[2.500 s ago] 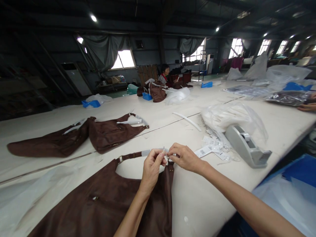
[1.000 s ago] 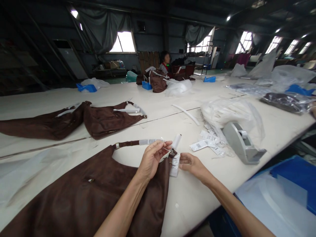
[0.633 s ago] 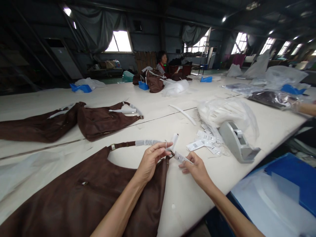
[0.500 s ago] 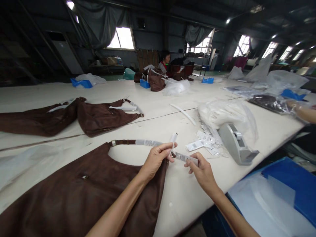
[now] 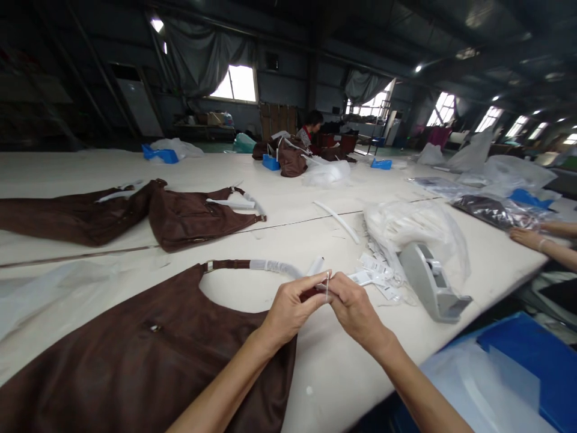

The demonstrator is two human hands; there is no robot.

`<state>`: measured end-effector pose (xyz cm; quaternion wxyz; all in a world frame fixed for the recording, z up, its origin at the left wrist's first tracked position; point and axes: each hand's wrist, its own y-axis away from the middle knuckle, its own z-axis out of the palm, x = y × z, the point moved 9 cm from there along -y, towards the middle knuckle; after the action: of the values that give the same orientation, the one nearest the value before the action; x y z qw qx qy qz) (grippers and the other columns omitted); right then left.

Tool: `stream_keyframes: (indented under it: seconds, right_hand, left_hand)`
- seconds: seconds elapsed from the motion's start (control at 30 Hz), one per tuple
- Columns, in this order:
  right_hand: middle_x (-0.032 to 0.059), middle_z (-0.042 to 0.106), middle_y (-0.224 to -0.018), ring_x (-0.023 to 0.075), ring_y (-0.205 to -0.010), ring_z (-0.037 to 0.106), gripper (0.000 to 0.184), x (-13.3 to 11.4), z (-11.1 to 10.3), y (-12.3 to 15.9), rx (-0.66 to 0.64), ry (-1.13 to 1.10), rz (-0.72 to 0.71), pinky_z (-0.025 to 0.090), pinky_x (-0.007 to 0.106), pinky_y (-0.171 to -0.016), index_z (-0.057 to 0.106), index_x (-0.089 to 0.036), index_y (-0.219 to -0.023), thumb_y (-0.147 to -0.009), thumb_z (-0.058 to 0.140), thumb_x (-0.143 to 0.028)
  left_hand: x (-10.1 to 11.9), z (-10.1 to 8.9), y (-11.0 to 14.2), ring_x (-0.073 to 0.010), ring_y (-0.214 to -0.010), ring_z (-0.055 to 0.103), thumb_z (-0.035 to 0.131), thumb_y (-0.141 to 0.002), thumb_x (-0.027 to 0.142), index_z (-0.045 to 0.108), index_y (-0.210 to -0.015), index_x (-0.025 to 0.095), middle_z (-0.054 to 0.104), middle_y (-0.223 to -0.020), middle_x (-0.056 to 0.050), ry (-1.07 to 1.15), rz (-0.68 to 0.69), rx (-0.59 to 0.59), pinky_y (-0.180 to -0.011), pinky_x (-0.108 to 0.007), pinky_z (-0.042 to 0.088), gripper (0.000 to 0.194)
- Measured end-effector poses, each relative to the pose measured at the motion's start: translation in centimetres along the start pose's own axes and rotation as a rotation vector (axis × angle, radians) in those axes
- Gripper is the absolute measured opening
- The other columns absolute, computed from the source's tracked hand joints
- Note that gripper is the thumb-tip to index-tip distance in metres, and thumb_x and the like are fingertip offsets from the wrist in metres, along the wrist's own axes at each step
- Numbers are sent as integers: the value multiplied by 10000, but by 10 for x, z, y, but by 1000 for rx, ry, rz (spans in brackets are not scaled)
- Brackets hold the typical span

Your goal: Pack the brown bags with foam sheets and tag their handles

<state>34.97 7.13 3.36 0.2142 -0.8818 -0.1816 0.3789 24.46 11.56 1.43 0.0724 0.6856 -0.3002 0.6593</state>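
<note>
My left hand [image 5: 291, 305] and my right hand [image 5: 358, 310] meet above the table, fingertips touching, at the strap's right end. A thin white tag string [image 5: 327, 286] runs between my left thumb and forefinger. My right fingers are closed at that string; the hang tag they pinch is hidden behind them. Below my left forearm lies a large brown handbag [image 5: 135, 349] with a small metal zip pull [image 5: 155, 328]. Its strap [image 5: 270, 266] is partly wrapped in white padding and arches toward my left hand. The strap's right end is mostly covered by my fingers.
Loose hang tags [image 5: 381, 273] lie beside a grey tape dispenser [image 5: 430, 285] and a clear plastic bag [image 5: 406, 225]. Two more brown handbags [image 5: 193, 219] rest at left. A co-worker's hands [image 5: 527, 237] press a wrapped bag at right. A blue bin [image 5: 536, 361] stands below the table edge.
My right hand has moved left and up against my left hand, taking the hang tag out of sight. The co-worker's hands have come further into view at right.
</note>
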Motion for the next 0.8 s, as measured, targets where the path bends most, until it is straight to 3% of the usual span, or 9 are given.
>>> stream_keyframes:
  seconds: [0.17,0.33,0.4,0.5,0.57,0.63,0.73,0.8]
  right_hand:
    - [27,583,-844,179,-802,567,200,0,2,-4,7,-185,88,455,297,-723,717,-262,-964,-919,544,-173]
    - [9,621,-911,170,-820,548,190,12,7,0,48,-741,372,453,296,-755,734,-257,-961,-774,702,-238]
    - [5,625,-807,166,-788,540,78,16,9,2,116,-871,466,447,302,-783,725,-221,-812,-757,730,-277]
    - [-9,562,-678,146,-693,490,169,27,8,12,314,-961,577,430,275,-700,650,-203,-669,-713,768,-315]
    - [-5,545,-700,146,-681,478,201,37,11,25,430,-998,634,422,263,-645,618,-209,-693,-691,773,-337]
    - [9,551,-739,160,-698,499,225,49,19,41,468,-984,682,429,266,-621,589,-217,-733,-708,746,-377]
    - [20,553,-720,180,-693,516,241,67,32,64,388,-770,746,442,292,-614,572,-214,-699,-748,690,-419]
    - [42,596,-805,202,-746,546,171,73,31,74,344,-551,730,465,317,-649,645,-209,-769,-730,700,-366]
  left_hand:
    - [16,-9,2,-213,-866,694,681,-869,286,680,-1243,293,754,-1014,-38,-261,153,30,-820,-296,526,374]
    - [20,-13,4,-201,-850,674,650,-895,265,595,-1343,315,739,-1000,-41,-354,216,33,-796,-278,498,454]
    - [20,-9,5,-212,-873,674,625,-912,279,589,-1350,314,736,-1014,-53,-387,214,11,-805,-288,490,441]
    - [18,-3,7,-226,-860,677,586,-935,301,671,-1259,307,744,-985,-60,-414,195,-31,-779,-294,477,335]
    - [17,-6,7,-214,-808,674,582,-937,305,747,-1111,286,747,-914,-48,-414,190,-21,-744,-284,465,240]
    - [16,-14,6,-189,-736,657,592,-935,316,769,-954,254,730,-814,-30,-390,173,26,-699,-266,454,188]
    - [14,-24,4,-163,-657,626,598,-936,320,739,-844,225,686,-706,-9,-335,132,72,-650,-247,448,194]
    - [18,-22,5,-163,-669,633,594,-940,303,742,-877,223,692,-726,-14,-347,162,34,-663,-247,457,179]
